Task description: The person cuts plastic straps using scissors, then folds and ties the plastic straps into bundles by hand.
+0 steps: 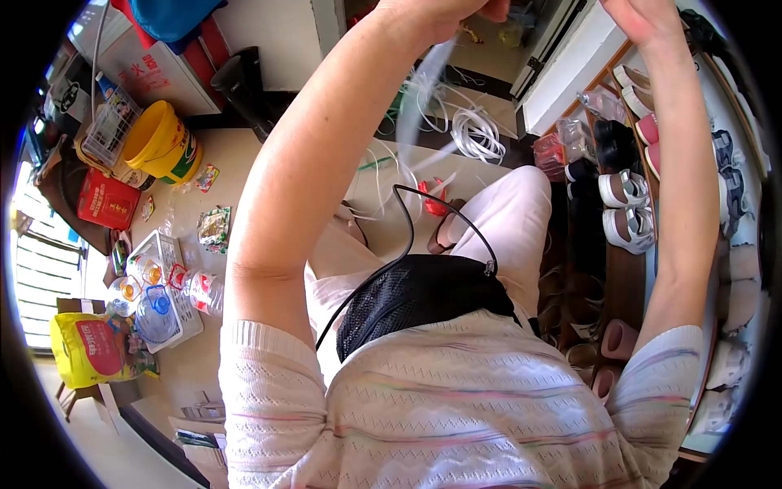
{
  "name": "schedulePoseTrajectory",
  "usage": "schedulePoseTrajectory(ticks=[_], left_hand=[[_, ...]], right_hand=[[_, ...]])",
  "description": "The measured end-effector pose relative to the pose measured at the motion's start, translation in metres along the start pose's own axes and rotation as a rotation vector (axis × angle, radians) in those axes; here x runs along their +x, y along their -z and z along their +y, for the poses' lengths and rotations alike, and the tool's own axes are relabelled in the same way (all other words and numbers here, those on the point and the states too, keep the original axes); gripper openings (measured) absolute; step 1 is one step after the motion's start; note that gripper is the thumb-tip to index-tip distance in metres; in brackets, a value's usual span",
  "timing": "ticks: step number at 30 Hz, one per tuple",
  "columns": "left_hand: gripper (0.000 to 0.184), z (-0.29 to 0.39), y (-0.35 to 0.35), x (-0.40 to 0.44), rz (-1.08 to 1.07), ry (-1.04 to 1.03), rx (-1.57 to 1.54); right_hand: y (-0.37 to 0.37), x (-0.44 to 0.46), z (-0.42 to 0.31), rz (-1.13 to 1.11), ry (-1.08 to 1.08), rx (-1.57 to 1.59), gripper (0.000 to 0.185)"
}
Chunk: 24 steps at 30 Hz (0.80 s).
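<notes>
My left hand (444,15) is raised at the top edge, partly cut off, with its visible fingers curled. From it hangs a blurred, translucent white plastic strap (417,102), running down toward the floor. My right hand (643,20) is lifted at the upper right, and its fingers lie beyond the frame. Below the hands, loose white straps and a coil of white strap (479,137) rest on the floor. A red object (433,196), perhaps a tool, lies between my feet. A black cable (403,213) loops over a black mesh pouch (415,306) at my waist.
At right stands a shoe rack (627,281) with several pairs, including white sandals (627,228). On the left are a yellow bucket (163,143), a red box (108,200), a white basket (189,322) with plastic bottles, and a yellow bag (85,350). A black boot (244,85) stands by the wall.
</notes>
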<state>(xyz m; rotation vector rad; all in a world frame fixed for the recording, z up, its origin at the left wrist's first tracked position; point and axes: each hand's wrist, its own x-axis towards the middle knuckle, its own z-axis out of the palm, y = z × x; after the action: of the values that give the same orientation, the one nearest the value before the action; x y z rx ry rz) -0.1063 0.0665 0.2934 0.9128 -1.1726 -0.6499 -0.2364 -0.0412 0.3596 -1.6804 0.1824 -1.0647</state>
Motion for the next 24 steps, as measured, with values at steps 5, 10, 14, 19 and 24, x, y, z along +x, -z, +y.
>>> schedulePoseTrajectory(ticks=[5,10,14,19,24], left_hand=[[0.025,0.008,0.006,-0.005,-0.087,0.012,0.147],[0.026,0.012,0.002,-0.010,-0.023,-0.045,0.475],[0.024,0.004,0.001,-0.021,-0.113,-0.060,0.531],[0.027,-0.013,-0.013,-0.028,-0.083,0.060,0.189],[0.025,-0.041,-0.036,-0.025,0.115,0.083,-0.157]], right_hand=[[0.031,-0.014,0.011,-0.129,-0.253,-0.057,0.038],[0.050,-0.048,-0.006,-0.212,0.199,-0.513,0.034],[0.063,-0.058,0.014,-0.366,0.231,-0.531,0.029],[0.045,-0.080,0.030,-0.342,-0.104,-0.228,0.027],[0.028,-0.082,0.060,-0.079,-0.061,-0.037,0.030]])
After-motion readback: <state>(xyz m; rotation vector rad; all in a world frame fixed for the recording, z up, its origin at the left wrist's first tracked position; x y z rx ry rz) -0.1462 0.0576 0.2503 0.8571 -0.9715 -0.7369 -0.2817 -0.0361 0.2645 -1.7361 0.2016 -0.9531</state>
